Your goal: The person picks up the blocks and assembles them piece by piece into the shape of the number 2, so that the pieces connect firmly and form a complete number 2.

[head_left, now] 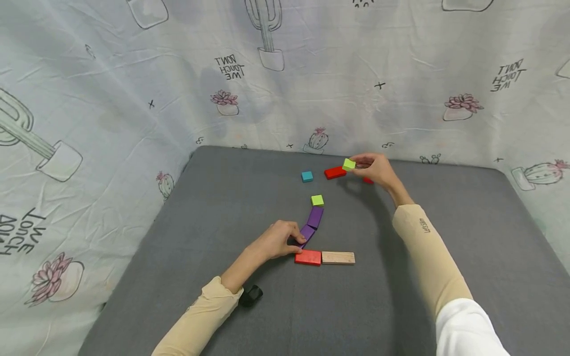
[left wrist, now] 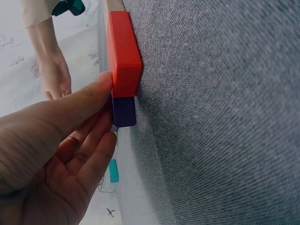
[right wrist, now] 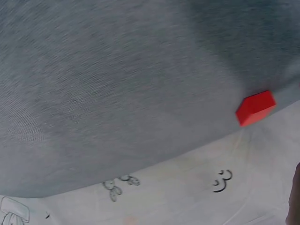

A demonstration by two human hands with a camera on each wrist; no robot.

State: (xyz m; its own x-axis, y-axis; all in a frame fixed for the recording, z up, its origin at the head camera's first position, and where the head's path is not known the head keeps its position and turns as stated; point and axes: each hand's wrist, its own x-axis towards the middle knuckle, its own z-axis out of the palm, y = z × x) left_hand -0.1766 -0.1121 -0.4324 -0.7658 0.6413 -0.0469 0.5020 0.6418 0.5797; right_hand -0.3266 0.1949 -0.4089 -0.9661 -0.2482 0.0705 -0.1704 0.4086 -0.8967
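Cube of lime green [head_left: 349, 164] is pinched in right hand [head_left: 375, 169] near far red block [head_left: 335, 172]; left hand [head_left: 278, 241] touches near red block [head_left: 308, 257] and nearer purple block [head_left: 308, 231], apparently steadying their joint, its grip unclear.

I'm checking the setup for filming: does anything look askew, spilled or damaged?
Nothing looks spilled or visibly damaged. The lettering on the backdrop looks back to front, which is odd. The two purple blocks meet at an angle, perhaps intentionally.
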